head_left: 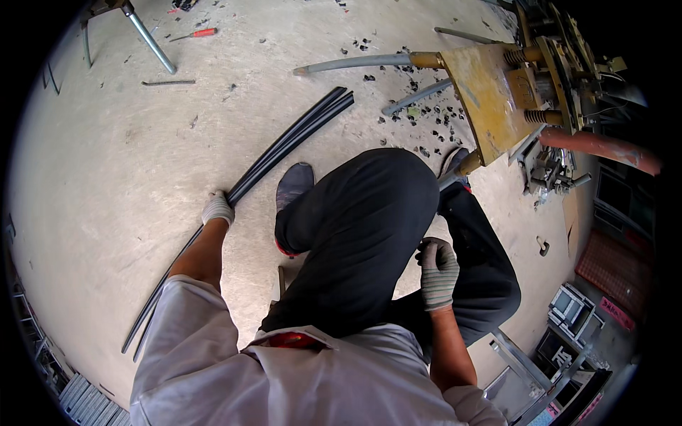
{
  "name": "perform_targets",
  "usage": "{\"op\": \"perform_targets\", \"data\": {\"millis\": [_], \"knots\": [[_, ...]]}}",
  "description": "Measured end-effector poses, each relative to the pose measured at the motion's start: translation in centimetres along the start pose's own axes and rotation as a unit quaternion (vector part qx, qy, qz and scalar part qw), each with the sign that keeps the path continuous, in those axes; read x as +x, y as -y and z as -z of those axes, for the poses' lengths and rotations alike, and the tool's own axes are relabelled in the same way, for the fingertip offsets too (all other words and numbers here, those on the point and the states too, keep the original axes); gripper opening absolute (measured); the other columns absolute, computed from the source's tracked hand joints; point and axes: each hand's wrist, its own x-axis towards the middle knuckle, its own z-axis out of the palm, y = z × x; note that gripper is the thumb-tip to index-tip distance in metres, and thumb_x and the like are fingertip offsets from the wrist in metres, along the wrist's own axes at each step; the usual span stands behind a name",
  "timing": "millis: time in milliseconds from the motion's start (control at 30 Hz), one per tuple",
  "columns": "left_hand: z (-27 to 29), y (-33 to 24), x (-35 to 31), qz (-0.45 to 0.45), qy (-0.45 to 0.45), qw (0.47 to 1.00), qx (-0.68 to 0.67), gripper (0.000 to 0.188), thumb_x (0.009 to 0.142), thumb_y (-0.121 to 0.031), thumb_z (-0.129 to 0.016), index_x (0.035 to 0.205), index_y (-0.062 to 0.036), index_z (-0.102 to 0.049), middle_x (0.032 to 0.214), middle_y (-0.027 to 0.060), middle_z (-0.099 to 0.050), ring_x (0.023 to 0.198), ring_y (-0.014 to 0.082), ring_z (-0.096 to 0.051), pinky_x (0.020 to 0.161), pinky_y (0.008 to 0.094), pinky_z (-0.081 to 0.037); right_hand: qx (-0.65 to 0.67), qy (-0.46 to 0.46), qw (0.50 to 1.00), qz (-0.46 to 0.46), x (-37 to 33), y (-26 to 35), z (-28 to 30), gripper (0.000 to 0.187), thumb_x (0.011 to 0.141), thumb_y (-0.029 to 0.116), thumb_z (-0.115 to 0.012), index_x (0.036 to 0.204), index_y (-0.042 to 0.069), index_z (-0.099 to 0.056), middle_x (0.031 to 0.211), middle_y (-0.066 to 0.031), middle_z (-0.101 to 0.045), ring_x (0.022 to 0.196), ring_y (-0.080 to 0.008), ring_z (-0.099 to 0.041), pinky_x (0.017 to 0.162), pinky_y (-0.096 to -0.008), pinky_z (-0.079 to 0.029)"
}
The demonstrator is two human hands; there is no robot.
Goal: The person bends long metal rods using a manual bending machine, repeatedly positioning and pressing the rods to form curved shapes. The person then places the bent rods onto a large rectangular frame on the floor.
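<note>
Several long black strips [290, 141] lie in a slanting bundle across the floor at my left. My left hand [219, 207], in a pale knit glove, is closed around the bundle near its middle. The strips' far ends are bunched beyond my shoe, while their near ends spread slightly beside my left sleeve. Over my lap, between my thighs, is my right hand [438, 268], in a striped glove with dark fingertips. Its fingers are curled in, and whatever they may hold is hidden.
A yellow metal machine stand [490, 96] with grey legs rises at the right, a red pipe [600, 148] beside it. Small black scraps [426, 113] litter the floor near its legs. A red-handled screwdriver [204, 33] lies far left; metal frames [568, 312] stand at the near right.
</note>
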Motion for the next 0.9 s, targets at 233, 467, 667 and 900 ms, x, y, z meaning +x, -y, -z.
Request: {"op": "perform_targets", "data": {"millis": [233,467,667,900], "knots": [[0.0,0.5,0.8,-0.021,0.035,0.999,0.005,0.043,0.088,-0.019,-0.074,0.129,-0.0133,-0.064,0.131,0.0212,-0.065,0.123,0.0384,-0.064,0.102,0.0451,-0.053,-0.048,0.019,0.999,0.015,0.4,-0.6,-0.6,0.018,0.106,0.014,-0.058,0.107,-0.001,-0.069,0.086,-0.0052,-0.071,0.075,-0.0081,-0.064,0.071,-0.0243,-0.053],[1.3,2.0,-0.1,-0.044,0.076,0.996,0.003,0.043,0.079,-0.012,-0.077,0.122,-0.0132,-0.071,0.119,0.018,-0.073,0.115,0.0346,-0.069,0.096,0.0425,-0.056,-0.055,0.0,0.997,0.062,-0.2,1.2,-1.3,0.017,0.105,0.013,-0.06,0.108,-0.001,-0.069,0.085,-0.0049,-0.071,0.074,-0.0072,-0.064,0.07,-0.0245,-0.053],[-1.2,5.3,2.1,-0.116,0.039,0.992,0.038,0.083,0.063,-0.028,-0.095,0.137,-0.0095,-0.063,0.126,0.017,-0.072,0.116,0.0326,-0.069,0.1,0.0415,-0.056,-0.148,-0.064,0.968,0.194,-1.5,2.1,0.3,0.011,0.101,0.01,-0.062,0.103,0.003,-0.071,0.082,-0.0165,-0.07,0.071,-0.0257,-0.07,0.068,-0.037,-0.054],[-2.0,6.3,-0.3,-0.105,-0.001,0.993,-0.044,0.105,0.058,-0.029,-0.095,0.146,0.0027,-0.048,0.133,0.0243,-0.067,0.122,0.0348,-0.067,0.104,0.0421,-0.054,-0.178,-0.095,0.959,0.199,-2.0,6.1,3.8,0.012,0.095,0.011,-0.064,0.098,0.002,-0.071,0.086,-0.0174,-0.068,0.08,-0.0319,-0.069,0.074,-0.0405,-0.054]]}}
